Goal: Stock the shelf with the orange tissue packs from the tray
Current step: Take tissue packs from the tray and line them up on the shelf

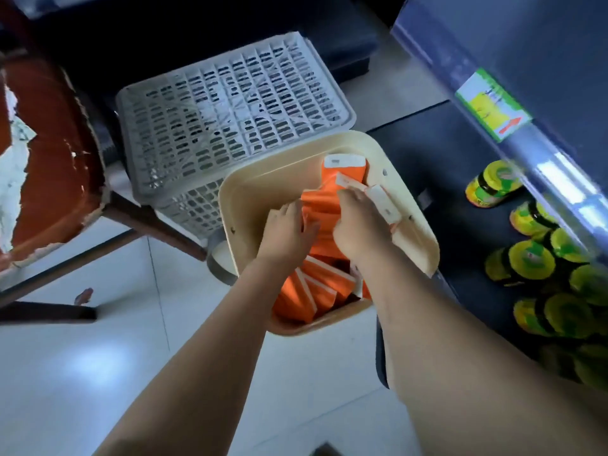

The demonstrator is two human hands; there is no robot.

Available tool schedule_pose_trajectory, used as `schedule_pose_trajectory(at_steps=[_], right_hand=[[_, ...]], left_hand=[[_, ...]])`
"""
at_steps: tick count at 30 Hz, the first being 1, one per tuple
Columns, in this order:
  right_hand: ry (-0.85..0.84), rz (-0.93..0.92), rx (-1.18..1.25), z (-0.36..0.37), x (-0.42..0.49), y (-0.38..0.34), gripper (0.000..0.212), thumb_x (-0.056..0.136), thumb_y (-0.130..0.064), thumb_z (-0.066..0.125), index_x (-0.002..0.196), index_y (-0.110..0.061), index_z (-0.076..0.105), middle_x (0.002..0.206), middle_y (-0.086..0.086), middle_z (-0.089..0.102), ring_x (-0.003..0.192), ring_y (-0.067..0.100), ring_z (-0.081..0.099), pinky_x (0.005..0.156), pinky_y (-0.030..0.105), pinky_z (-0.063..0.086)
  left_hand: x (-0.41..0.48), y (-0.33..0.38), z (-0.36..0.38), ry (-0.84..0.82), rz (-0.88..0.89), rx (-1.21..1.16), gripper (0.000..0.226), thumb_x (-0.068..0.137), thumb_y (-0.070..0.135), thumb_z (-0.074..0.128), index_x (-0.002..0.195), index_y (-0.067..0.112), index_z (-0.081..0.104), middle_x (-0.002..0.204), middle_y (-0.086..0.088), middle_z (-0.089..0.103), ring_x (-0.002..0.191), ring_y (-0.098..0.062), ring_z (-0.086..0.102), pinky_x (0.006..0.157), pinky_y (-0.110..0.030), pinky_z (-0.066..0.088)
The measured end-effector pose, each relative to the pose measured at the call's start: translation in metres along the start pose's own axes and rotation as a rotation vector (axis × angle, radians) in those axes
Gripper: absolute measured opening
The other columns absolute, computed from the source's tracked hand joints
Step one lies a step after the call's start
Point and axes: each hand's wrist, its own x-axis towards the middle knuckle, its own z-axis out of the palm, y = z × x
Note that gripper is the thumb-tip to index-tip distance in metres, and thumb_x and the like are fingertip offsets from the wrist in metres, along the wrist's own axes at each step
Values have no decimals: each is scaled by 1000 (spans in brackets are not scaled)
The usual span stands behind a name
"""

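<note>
Palm-down, left hand [285, 229] presses orange tissue packs [320, 205]; right hand [360, 223] grips some.

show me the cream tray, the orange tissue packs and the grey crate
cream tray [263, 189], head view, bare inner left wall.
orange tissue packs [320, 205], head view, orange face of the upper bunch.
grey crate [230, 103], head view, middle of its slatted top face.

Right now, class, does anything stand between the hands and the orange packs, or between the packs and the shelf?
Nothing visible. The left hand and right hand touch the orange packs in the tray. The shelf lies beside it; jars fill only its near end.
</note>
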Motion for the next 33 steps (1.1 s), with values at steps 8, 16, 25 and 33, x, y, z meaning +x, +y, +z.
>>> schedule_pose_trajectory(at_steps=[8,16,25,33], right_hand=[[55,110,-82,30,32,11,54,99,-14,57,150,-9,42,153,11,36,134,32,47,106,45,46],[90,146,203,27,31,10,40,95,-19,67,133,-20,55,126,5,65,119,29,63,99,46,54],[282,95,544,-67,-12,19,13,86,-16,71,98,-17,76,88,-7,72,87,17,68,76,29,52],[424,-19,556,-195,-100,32,24,71,-38,70,93,-30,74,87,-9,76,86,14,73,86,45,59]], left_hand=[[37,-42,41,-78,-185,-253,80,70,50,80,142,23,58,123,1,69,117,-19,64,105,-41,50],[19,-36,23,-68,-175,-239,40,77,21,84,114,21,69,102,6,71,97,-18,67,85,-35,53],[-17,-9,-23,19,-69,-638,30,82,-3,79,107,13,73,96,-1,78,91,-16,75,72,-24,60],[-58,68,-104,13,150,-883,24,86,9,81,107,13,69,102,-10,77,94,-31,76,80,-47,63]])
